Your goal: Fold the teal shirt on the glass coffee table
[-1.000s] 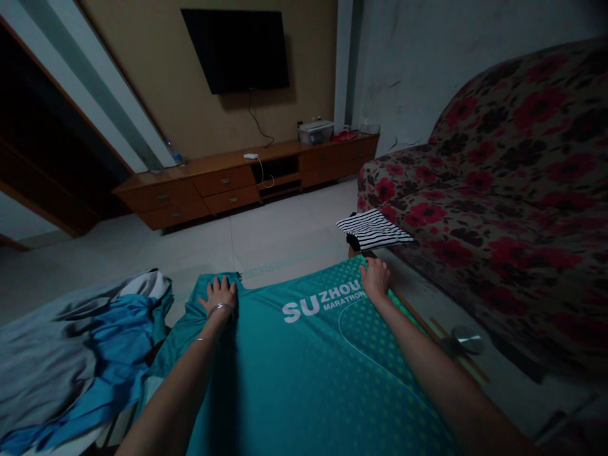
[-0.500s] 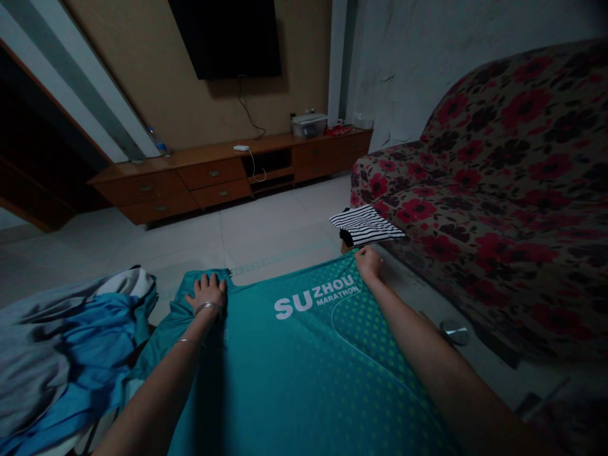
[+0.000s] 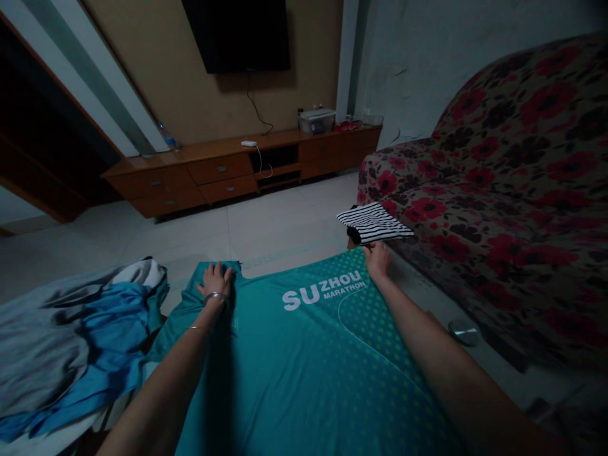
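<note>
A teal T-shirt (image 3: 285, 354) with white "SU ZHOU MARATHON" lettering and green dots on its right side lies spread out in front of me. My left hand (image 3: 216, 282), a bangle at its wrist, rests on the shirt near the sleeve at the far left corner, its fingers stretched out over the cloth. At the far right corner my right hand (image 3: 377, 259) pinches the shirt's edge. Just beyond that hand is a black-and-white striped cloth item (image 3: 375, 223), lying flat.
A heap of grey and blue clothes (image 3: 114, 323) lies to the left. The flowered sofa (image 3: 484, 171) stands on the right. Across the tiled floor is a low wooden cabinet (image 3: 218, 174) holding a plastic box (image 3: 317, 121) and a bottle (image 3: 167, 136), under a wall television (image 3: 242, 35).
The view has shifted slightly, moving everything a little to the right. The shirt's left sleeve lies flatter under my left hand, whose fingers are less spread. My right hand stays at its corner.
</note>
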A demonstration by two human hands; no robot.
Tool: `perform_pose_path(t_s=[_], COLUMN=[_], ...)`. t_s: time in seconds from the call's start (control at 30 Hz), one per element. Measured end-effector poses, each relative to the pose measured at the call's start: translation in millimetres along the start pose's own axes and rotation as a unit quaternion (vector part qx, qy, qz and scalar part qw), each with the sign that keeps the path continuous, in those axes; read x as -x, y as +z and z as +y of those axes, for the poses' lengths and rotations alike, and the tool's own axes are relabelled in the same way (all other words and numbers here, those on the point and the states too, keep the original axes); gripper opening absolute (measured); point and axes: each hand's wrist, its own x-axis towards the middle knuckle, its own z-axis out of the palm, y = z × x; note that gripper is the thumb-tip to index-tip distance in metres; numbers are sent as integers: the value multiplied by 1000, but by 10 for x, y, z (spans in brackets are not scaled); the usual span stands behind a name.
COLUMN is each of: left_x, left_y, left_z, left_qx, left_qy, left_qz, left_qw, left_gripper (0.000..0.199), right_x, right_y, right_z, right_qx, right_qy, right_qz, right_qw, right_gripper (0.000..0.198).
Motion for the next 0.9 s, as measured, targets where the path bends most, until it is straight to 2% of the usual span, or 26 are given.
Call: perform_pose_path(t_s=[0.07,0.13,0.23,0.3,0.4,0.5,0.67,0.73,0.8,0.9], left_x=[60,176,415,556,658,646,620,683,803,1034], left_y=[-116,-187,-162,-74,72,154,87,7,-72,-136], left_z=[35,64,92,90,53,2,-8,24,68,123], left_qx=[9,-2,-37,-66,-102,-110,-98,-104,-114,-121], left_qy=[22,92,225,262,266,265,268,260,263,287], left_qz=[26,25,-47,-97,-122,-107,-105,-98,-82,-89], left_qw=[999,995,973,958,951,952,953,955,954,946], left_gripper=[50,44,42,49,61,68,70,70,68,64], right_x=[116,279,518,601,557,384,202,284,499,1014], right_y=[-80,-117,-55,39,170,218,107,23,-46,-64], right_z=[-35,-93,-201,-240,-174,6,150,64,-107,-437], right_qx=[3,1,-18,-13,19,41,61,63,52,6], right_qy=[-17,-94,-255,-306,-306,-287,-266,-244,-231,-276], right_qz=[13,-4,-83,-130,-161,-154,-154,-153,-147,-161], right_qw=[1000,996,963,943,938,945,950,956,960,948], right_gripper=[30,33,39,43,49,52,52,53,55,55])
